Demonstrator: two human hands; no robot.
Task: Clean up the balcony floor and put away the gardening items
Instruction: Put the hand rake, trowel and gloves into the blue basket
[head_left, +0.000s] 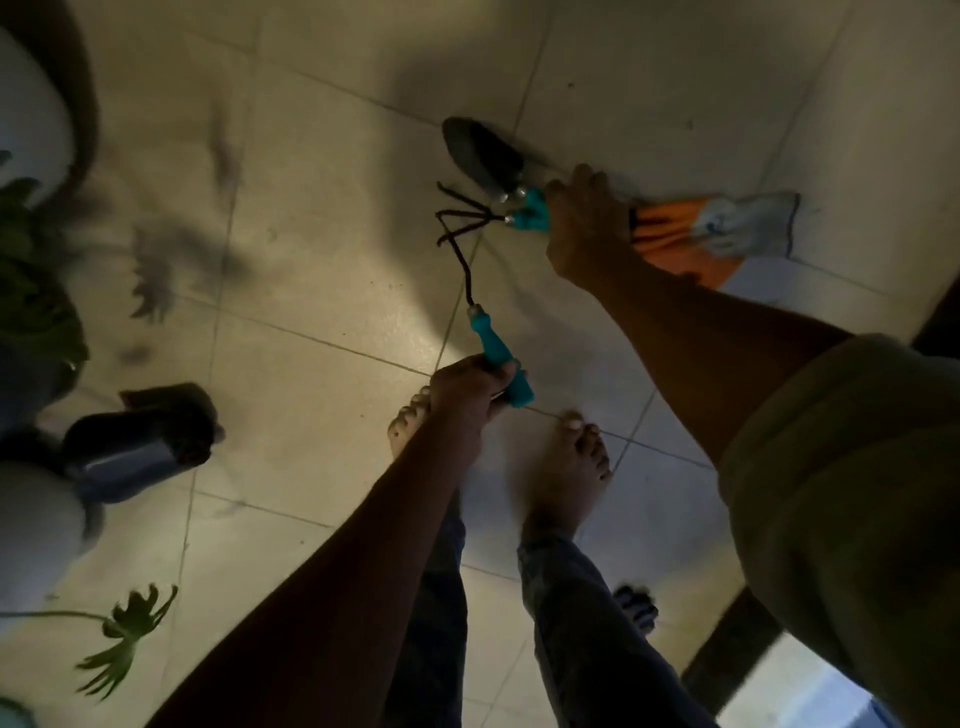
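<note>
**So, garden tools getting picked up off the balcony tiles**

Basically the left hand (470, 387) is wrapped around the teal handle of a weeder fork (475, 291), a thin dark metal shaft ending in a forked tip, held up over the pale tiled floor (322, 208). The right hand (584, 218) is reaching down and gripping two more teal-handled tools together: a trowel (480, 150) with a dark scoop blade and a little hand rake (470, 213) with bent dark prongs, both right at floor level. Just beside that hand lies a pair of orange and grey gardening gloves (727, 228) on the tiles. Off to the left there's a dark plastic pot (140, 436) tipped on its side, and some green leaves (122, 636) poking in. Bare feet (566, 467) below. Picture's pretty blurry and dim.
</note>
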